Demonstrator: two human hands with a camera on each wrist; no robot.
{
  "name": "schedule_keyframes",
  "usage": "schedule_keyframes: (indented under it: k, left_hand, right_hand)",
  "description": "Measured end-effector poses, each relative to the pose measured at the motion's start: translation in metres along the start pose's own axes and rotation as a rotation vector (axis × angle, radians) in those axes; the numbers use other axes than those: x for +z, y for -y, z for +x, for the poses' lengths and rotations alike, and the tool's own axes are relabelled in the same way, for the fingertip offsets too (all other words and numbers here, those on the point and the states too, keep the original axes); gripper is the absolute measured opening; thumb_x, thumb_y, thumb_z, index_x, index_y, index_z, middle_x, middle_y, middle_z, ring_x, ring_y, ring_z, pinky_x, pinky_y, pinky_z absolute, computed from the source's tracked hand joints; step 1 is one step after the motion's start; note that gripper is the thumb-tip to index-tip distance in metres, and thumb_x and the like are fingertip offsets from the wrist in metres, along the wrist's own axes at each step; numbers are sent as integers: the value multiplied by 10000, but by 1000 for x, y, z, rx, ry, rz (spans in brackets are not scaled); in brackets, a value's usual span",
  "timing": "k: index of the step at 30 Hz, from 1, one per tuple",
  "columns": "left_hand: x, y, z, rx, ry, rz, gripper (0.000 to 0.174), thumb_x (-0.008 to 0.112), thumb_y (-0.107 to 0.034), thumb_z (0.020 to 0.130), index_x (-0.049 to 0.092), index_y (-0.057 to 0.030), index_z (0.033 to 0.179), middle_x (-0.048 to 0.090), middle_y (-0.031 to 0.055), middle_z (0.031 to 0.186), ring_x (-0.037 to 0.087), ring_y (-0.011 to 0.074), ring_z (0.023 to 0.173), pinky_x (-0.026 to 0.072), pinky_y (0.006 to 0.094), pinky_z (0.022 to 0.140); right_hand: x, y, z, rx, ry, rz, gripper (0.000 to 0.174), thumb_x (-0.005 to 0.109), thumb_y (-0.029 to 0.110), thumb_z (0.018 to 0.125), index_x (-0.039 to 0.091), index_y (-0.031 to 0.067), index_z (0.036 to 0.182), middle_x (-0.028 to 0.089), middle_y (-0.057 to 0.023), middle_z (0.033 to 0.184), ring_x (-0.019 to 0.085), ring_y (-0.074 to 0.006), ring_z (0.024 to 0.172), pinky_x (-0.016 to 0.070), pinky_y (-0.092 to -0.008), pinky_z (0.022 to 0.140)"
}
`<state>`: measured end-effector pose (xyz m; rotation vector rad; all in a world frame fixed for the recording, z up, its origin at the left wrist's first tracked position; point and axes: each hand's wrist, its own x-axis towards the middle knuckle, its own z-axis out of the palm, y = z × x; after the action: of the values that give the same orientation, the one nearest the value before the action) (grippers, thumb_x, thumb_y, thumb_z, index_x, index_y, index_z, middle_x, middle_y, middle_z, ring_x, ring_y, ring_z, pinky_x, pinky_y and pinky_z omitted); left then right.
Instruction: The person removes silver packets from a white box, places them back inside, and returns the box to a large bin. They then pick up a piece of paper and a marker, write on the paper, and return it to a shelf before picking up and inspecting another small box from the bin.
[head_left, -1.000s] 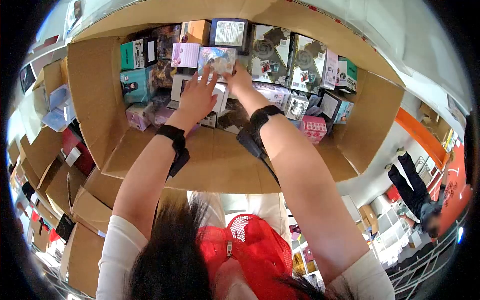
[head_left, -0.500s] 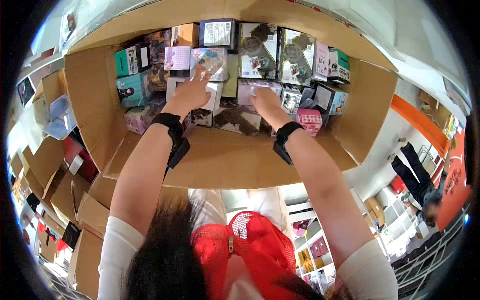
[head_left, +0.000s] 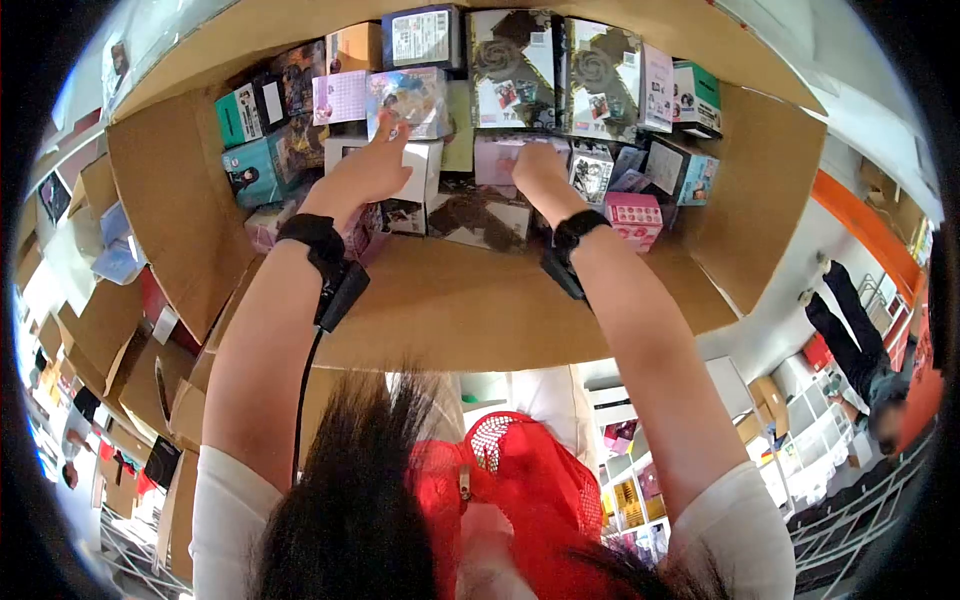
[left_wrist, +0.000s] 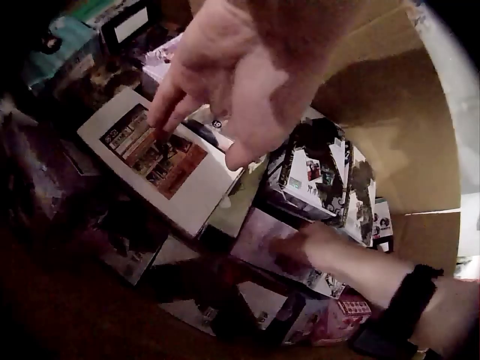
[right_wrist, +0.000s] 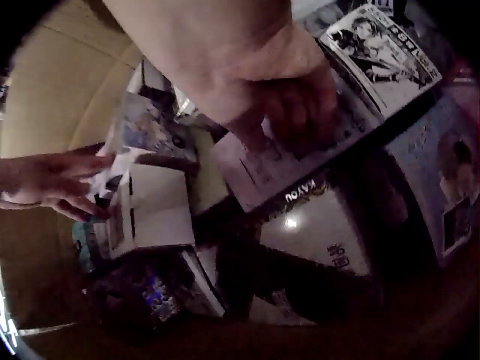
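My left hand (head_left: pixel 368 172) is spread over a white box (left_wrist: pixel 112 142) with a printed picture on its face. Its fingertips overlap the lower edge of a shiny pastel box (head_left: pixel 425 100) in the head view. My right hand (head_left: pixel 543 178) is on a pale pink box (right_wrist: pixel 244 176), fingers bent down against its upper face. Whether those fingers pinch the box or only press it, I cannot tell. Beside the pink box stands a black-and-white illustrated box (right_wrist: pixel 382 64). A yellow-green panel (head_left: pixel 458 130) shows between the pastel and pink boxes.
A large open cardboard carton (head_left: pixel 440 300) surrounds the boxes. Two tall dark-and-white boxes (head_left: pixel 510 80) stand at its back, teal boxes (head_left: pixel 255 170) at the left, and a bright pink box (head_left: pixel 634 218) at the right. A person (head_left: pixel 850 340) is beyond the carton, to the right.
My right hand has left the shiny pastel box and moved right and nearer to the pale pink box. My left hand has drawn back from the pastel box over the white box.
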<state>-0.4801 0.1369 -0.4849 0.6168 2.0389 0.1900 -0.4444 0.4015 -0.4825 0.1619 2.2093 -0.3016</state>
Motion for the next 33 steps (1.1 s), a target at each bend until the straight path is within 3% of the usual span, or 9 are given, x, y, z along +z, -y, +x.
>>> schedule_keyframes:
  k: [6,7,10,12,19,23,26,29,33]
  left_hand:
    - [-60,-36,-27,-121,117,-200,655,492,-219,808,194,9,1345,51,255,1410,517,343,1047,426,390,851]
    - [-67,-41,-29,-150,137,-201,663,493,-212,810,181,10,1350,44,265,1406,511,348,1055,426,380,853]
    - [-66,-42,-30,-144,109,-191,658,490,-198,814,175,8,1353,36,264,1407,506,356,1058,428,379,852]
    - [-57,-30,-28,20,49,-92,651,489,-190,815,178,9,1351,33,264,1407,505,369,1051,430,380,851]
    - [-49,-30,-32,-70,-10,-334,625,480,-194,819,203,-14,1350,24,240,1417,471,398,1079,414,415,877]
    - [-26,-22,-23,-41,-117,-110,620,457,-194,817,201,-30,1357,28,217,1425,474,395,1077,394,440,906]
    - [-49,-44,-37,-186,-30,-193,615,452,-170,813,202,-40,1360,36,185,1435,500,402,1036,417,445,872]
    - [-17,-19,-22,-76,-141,-161,579,427,-176,832,217,-51,1357,68,175,1432,512,390,1021,425,445,858]
    - [-54,-40,-52,-130,-151,-516,503,429,-332,895,344,-53,1305,287,161,1380,438,296,1158,404,397,888]
  right_hand:
    - [-13,-27,-29,-299,-459,-215,129,526,80,755,591,-21,801,593,-174,873,580,-297,845,510,-359,686]
    - [-10,-26,-28,-308,-376,-219,135,503,69,748,587,-28,788,574,-176,943,549,-301,907,475,-381,776]
    - [-2,-17,-34,-516,-658,-500,196,502,85,740,590,-1,892,523,-173,1042,506,-292,980,428,-390,816]
    - [12,-17,-24,-419,-582,-487,283,508,118,764,546,-17,1010,507,-167,1068,486,-307,1010,387,-414,870]
    - [-10,-22,-3,-177,-115,-286,287,555,124,736,538,34,1008,559,-129,1035,560,-284,948,376,-463,848]
    - [-25,-19,-7,-189,-4,-414,428,669,153,655,526,12,1033,545,-131,1035,559,-299,939,381,-451,827]
    - [-28,-22,-20,-286,-152,-265,478,727,171,607,482,13,986,525,-161,984,529,-313,937,415,-444,778]
    - [-40,-13,-52,-422,-280,-126,516,745,126,584,456,16,996,497,-148,995,520,-324,937,443,-395,784]
    - [-57,3,-84,-347,-372,414,479,700,203,715,498,-29,1083,566,-186,986,571,-280,899,461,-350,785]
